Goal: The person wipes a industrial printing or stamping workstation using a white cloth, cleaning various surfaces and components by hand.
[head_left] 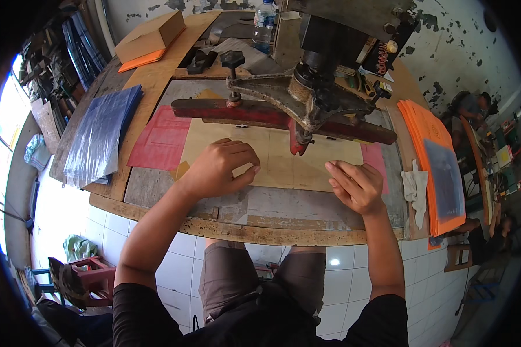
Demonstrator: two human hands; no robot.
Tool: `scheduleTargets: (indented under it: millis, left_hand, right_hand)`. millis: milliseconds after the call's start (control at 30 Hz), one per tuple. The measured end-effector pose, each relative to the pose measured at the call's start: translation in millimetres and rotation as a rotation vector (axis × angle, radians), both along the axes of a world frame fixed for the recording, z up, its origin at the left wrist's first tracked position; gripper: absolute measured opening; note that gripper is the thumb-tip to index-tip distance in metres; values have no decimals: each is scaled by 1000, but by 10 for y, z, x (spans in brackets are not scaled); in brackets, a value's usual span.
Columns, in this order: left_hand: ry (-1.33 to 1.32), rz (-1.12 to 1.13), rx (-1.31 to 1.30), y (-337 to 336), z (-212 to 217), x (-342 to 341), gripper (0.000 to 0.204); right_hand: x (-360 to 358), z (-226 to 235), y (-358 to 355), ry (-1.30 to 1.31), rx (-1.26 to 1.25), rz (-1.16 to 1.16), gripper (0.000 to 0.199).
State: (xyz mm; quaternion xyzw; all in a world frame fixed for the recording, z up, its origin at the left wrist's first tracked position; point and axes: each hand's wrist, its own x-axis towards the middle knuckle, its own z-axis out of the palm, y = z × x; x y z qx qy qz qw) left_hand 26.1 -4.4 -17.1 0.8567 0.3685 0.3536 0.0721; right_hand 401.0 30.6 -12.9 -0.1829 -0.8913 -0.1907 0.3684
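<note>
Lying flat on the worn wooden workbench (156,199), a tan sheet of cardboard (272,159) runs with its long axis left to right across the person's front, its far edge tucked under the red bar (226,110) of the heavy metal press (324,87). Both hands are on it. The left hand (223,165) rests on the sheet's left part with fingers curled loosely in, gripping nothing; the right hand (356,185) lies near the sheet's right end, fingers straight and close together, pressing down rather than holding. A red sheet (159,139) shows from under the cardboard's left side, and a pink strip (375,159) peeks out at its right. Bare bench lies between the cardboard's near edge and the bench's front rim. To the left sits a stack of blue plastic sheets (101,136); to the right, well apart, a pile of orange sheets (425,133) and a white rag (414,188).
</note>
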Motion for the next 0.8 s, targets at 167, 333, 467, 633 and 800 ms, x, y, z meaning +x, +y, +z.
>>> scheduleTargets:
  millis: [167,333,467,633,800]
  left_hand:
    - [25,6,-11,-4,32,-22,7]
    - [18,9,-14,-10,24,-14,8]
    - [15,5,-11,13,-14,-7,8]
    - [17,4,-11,-1,10,-5,8]
    - [22,14,-12,2,7,-2,8]
  right_hand:
    - [29,-45,-6,21,59,16,33]
    - [20,-49,-7,44,90,31,32]
    - [32,-46,1,62,79,35,32]
    - [42,-48,7,57,78,38,32]
    - [41,-25,-2,58,79,31,30]
